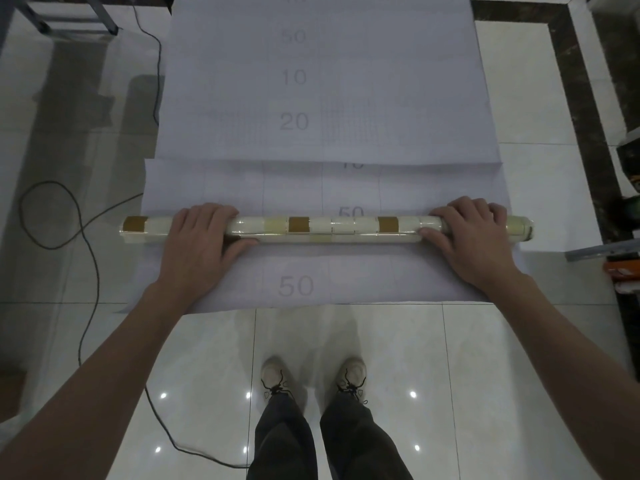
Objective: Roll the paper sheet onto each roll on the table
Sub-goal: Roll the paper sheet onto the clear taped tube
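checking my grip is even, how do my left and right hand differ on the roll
The left hand sits well in from the roll's left end, leaving a long stretch bare; the right hand sits close to the right end, with only a short stub showing. The left thumb tucks under the roll's near side and points right; the right thumb lies along its near side and points left. Both hands drape over the roll, fingers away from the person, above the paper sheet.
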Motion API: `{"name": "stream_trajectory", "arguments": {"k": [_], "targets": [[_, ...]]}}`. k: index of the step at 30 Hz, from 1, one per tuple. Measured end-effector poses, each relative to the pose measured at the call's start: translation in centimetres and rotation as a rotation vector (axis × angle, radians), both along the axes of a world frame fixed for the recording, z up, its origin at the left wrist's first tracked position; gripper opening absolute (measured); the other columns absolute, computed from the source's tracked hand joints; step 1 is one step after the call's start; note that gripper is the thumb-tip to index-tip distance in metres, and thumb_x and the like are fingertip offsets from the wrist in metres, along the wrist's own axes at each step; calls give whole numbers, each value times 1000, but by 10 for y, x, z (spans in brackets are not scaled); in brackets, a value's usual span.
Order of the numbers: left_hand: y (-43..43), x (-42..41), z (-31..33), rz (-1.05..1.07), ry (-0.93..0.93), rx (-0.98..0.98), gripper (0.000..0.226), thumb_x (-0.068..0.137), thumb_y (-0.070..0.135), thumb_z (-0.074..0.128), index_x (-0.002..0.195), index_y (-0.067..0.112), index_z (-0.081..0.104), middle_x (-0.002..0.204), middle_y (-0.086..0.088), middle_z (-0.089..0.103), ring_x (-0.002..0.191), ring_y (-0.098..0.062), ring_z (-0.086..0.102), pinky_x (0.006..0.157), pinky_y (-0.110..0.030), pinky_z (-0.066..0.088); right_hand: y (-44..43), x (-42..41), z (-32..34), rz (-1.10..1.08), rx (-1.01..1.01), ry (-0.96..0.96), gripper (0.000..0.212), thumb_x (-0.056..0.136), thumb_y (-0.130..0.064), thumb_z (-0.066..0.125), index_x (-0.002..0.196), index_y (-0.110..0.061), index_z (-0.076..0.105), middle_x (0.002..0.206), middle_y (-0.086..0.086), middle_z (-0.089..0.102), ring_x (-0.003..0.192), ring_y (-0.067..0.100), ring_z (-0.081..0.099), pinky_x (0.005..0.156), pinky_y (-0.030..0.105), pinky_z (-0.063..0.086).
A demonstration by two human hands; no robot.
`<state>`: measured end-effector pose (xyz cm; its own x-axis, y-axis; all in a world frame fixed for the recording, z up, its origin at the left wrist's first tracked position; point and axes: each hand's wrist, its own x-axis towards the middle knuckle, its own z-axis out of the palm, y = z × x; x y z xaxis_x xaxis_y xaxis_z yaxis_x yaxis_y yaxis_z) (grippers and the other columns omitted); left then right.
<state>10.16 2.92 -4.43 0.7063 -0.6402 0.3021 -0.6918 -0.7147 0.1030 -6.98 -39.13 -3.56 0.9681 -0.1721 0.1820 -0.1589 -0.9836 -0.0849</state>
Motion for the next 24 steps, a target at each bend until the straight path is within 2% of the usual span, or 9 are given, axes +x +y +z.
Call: {"name": "stream_trajectory", "arguments": {"k": [2,5,8,10,13,17,19,22,24], "targets": [[0,1,1,-17,-30,2,58,104,60,44,109,6,64,104,-15,66,94,-38,60,89,-48,42,2,-2,-1,-14,16,16,69,91,-76,41,118,-17,63,106,7,61,97,32,55,95,44,30],[2,3,1,-33,-54,9,59,104,59,43,111,5,67,111,-17,65,101,-39,60,90,-50,42,0,-1,0,-29,28,-19,64,84,-74,52,111,-18,66,108,10,57,98,33,53,96,44,29],[4,2,-1,-10,-23,21,66,99,64,48,120,2,64,118,-21,62,107,-40,57,94,-51,41,-2,2,-1,-25,12,-24,66,91,-74,44,109,-16,70,106,11,57,96,34,52,95,44,29],[3,2,-1,7,18,-13,65,98,63,48,115,1,61,114,-19,64,102,-39,58,93,-49,41,-1,2,0,-25,18,-1,68,92,-76,39,111,-18,69,106,8,60,99,34,52,95,44,29],[3,1,-1,1,27,-35,61,103,60,43,106,3,62,105,-17,65,97,-39,59,92,-47,40,-1,1,2,-17,12,10,68,81,-80,49,111,-22,68,106,6,61,100,32,52,97,44,29],[5,-3,-3,43,-3,-1,65,99,60,50,119,-1,62,119,-24,60,109,-42,55,98,-52,39,-4,1,0,5,-22,-19,72,86,-80,43,108,-18,73,103,8,62,97,33,52,95,43,29],[4,-5,-4,52,-12,4,68,96,62,53,120,-1,61,119,-22,62,108,-40,55,97,-51,39,-2,0,0,-5,-16,-22,73,90,-79,38,108,-16,70,102,7,65,96,33,52,94,43,29],[4,-6,-3,28,-41,-16,62,102,62,46,111,3,64,110,-17,67,99,-38,59,93,-50,41,0,-3,1,-41,52,-13,71,84,-78,46,109,-14,63,103,6,65,96,32,53,95,43,28],[5,-5,-2,31,-35,-29,60,105,58,43,110,3,66,110,-18,66,100,-39,60,93,-51,41,0,-4,1,-14,29,-21,74,77,-80,52,109,-14,63,104,8,60,95,32,53,95,44,29]]}}
